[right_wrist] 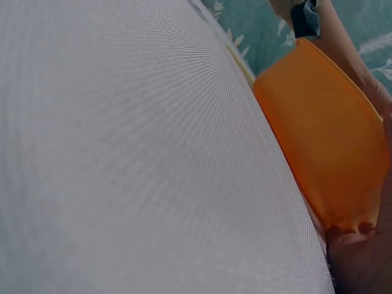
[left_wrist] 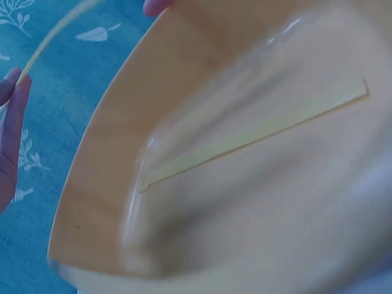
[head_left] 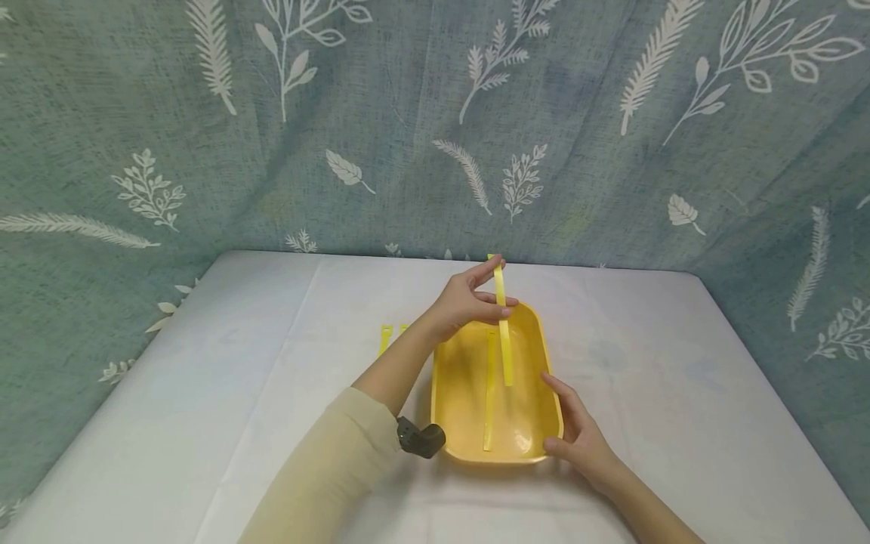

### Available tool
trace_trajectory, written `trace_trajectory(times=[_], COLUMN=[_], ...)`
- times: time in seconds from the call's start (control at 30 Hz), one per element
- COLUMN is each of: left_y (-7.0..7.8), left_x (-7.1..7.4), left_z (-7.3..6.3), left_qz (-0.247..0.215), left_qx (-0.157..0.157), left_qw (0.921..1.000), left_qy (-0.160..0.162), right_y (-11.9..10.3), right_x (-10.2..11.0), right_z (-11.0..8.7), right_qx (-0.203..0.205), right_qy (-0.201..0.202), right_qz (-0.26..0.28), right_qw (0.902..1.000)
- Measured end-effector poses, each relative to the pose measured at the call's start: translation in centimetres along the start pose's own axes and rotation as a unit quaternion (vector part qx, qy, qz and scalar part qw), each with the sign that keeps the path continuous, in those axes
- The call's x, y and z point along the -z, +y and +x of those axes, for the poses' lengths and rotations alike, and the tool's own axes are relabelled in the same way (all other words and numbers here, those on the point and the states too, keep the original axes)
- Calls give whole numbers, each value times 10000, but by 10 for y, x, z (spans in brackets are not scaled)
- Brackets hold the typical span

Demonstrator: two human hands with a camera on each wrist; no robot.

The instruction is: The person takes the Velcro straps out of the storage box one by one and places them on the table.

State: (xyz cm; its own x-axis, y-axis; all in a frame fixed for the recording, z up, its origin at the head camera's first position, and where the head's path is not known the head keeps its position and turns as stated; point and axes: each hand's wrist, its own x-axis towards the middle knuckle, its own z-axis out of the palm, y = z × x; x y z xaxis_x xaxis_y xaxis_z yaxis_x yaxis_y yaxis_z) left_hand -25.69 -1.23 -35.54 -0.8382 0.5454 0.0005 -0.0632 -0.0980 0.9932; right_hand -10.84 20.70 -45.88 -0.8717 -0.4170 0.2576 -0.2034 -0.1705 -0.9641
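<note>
My left hand [head_left: 465, 302] reaches over the far end of a yellow tray [head_left: 457, 408] and pinches a narrow yellow strip [head_left: 506, 355]. In the head view the strip's lower end overlaps the tray's inside; the left wrist view shows it slightly bent between the fingertips [left_wrist: 21, 92]. Another yellow strip [head_left: 488, 400] lies lengthwise on the tray floor. At the tray's near right side, my right hand [head_left: 584, 442] grips the rim, thumb near the corner. The right wrist view shows its fingers against the tray's outer wall [right_wrist: 324, 135].
More yellow strips [head_left: 386, 336] lie on the white-covered table [head_left: 306, 363] left of the tray, partly hidden behind my left forearm. A green leaf-patterned curtain [head_left: 408, 113] hangs along the table's back and sides. A dark wrist camera [head_left: 421, 438] sits on the left sleeve.
</note>
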Motion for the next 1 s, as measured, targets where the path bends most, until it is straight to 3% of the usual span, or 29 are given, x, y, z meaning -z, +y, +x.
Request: trace_trajectory(times=[0.17, 0.4, 0.73, 0.9, 1.0], left_y=[4, 11, 32, 33, 25], left_x=[9, 24, 38, 52, 65], left_z=[-6, -16, -45, -55, -58], left_qz=[193, 252, 475, 710, 876], left_qx=[46, 131, 216, 208, 167], left_qw=[9998, 9992, 9977, 9966, 9955], left_qy=[-11, -283, -426, -364, -313], right_y=[1, 0, 2, 2, 1], right_x=[0, -2, -1, 0, 0], right_z=[0, 0, -1, -1, 0], right_qx=[-13, -89, 21, -29, -2], right_qy=[21, 85, 25, 54, 54], right_qz=[-32, -132, -88, -91, -156], right_qw=[10000, 9998, 10000, 9999, 9999])
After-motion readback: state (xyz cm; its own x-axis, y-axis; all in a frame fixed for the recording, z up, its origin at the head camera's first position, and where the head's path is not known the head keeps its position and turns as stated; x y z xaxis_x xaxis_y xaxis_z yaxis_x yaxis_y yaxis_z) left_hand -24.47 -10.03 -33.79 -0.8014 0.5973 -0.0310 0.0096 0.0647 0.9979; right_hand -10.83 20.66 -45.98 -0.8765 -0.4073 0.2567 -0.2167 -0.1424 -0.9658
